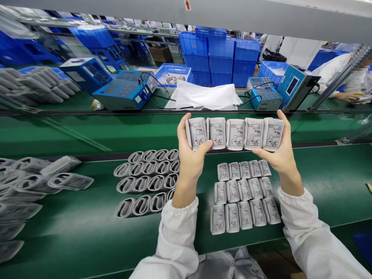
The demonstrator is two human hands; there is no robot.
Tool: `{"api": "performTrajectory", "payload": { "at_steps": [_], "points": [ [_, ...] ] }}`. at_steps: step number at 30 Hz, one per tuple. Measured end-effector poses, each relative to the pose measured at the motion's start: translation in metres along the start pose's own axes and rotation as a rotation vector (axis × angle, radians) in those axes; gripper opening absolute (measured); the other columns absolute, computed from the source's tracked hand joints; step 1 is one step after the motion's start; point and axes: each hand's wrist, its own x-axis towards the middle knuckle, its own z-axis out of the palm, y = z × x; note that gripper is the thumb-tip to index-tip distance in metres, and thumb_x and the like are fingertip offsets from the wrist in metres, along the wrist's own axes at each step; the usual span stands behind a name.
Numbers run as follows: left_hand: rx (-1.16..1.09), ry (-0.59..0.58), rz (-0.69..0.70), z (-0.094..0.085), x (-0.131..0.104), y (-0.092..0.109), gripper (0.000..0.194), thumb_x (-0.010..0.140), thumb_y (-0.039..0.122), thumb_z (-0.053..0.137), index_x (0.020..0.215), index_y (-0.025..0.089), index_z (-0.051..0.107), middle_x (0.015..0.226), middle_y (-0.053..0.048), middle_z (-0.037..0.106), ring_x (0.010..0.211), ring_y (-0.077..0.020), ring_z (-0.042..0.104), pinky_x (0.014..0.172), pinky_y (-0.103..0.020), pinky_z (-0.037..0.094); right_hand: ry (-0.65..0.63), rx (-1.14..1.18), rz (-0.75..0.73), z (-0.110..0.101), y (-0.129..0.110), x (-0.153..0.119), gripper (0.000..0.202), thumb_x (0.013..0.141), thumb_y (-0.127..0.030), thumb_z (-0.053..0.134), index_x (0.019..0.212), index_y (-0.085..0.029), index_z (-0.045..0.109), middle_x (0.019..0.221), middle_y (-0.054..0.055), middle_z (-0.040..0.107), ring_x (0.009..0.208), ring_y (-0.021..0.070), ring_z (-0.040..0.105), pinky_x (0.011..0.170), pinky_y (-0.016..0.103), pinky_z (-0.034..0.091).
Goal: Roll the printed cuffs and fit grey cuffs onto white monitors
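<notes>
Left hand (pixel 189 157): gripping, fingers at the outer end of a row of five folded grey cuffs (pixel 235 134), thumb across the front low between first and second. Right hand (pixel 279 153): gripping the opposite end, thumb along the lower edge near the fourth and fifth. Row held upright between both hands, raised above the bench, printed drawings facing the wearer.

Below the held row, between the forearms: three rows of five flat-folded cuffs (pixel 245 190) on the green bench (pixel 81 232), prints up. Left of these, four rows of rolled cuffs (pixel 151 183), open ends showing; left hand and forearm cover their right ends. Far left, a loose heap of cuffs (pixel 31 184), blurred at the edge.

Beyond the hands, a raised green ledge (pixel 139 128) runs across. On top, left to right: stacked grey pieces (pixel 37 83), blue instruments (pixel 116 93) with black cables, white sheets (pixel 206 95), more blue instruments (pixel 266 95). Behind the sheets, a blue basket (pixel 189 73) of small items; farther back, stacked blue crates (pixel 221 54).

Right, past a slanting metal post (pixel 328 85): co-worker's hand (pixel 347 97) and white sleeve. Overhead, a pale beam (pixel 247 17) cuts off the upper background.
</notes>
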Motion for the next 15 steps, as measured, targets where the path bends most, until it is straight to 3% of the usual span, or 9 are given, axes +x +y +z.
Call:
{"api": "performTrajectory", "payload": {
  "at_steps": [10,15],
  "points": [
    [0.042,0.0,0.014,0.001,0.001,0.004,0.091,0.09,0.055,0.088,0.168,0.042,0.043,0.165,-0.007,0.049,0.155,-0.0388,0.056,0.129,-0.062,0.055,0.016,0.061,0.052,0.002,-0.004,0.0,0.123,0.076,-0.067,0.099,0.176,-0.042,0.031,0.18,0.008,0.04,0.16,0.041,0.054,0.14,0.065,0.042],
    [0.122,0.0,0.049,0.0,0.001,0.01,0.093,0.091,0.055,0.088,0.168,0.041,0.039,0.165,-0.008,0.047,0.158,-0.0389,0.054,0.131,-0.06,0.052,0.039,0.097,0.084,0.001,0.008,0.003,0.103,0.087,-0.072,0.086,0.17,-0.04,0.035,0.155,0.01,0.06,0.14,0.0377,0.068,0.126,0.065,0.058]
  ]
}}
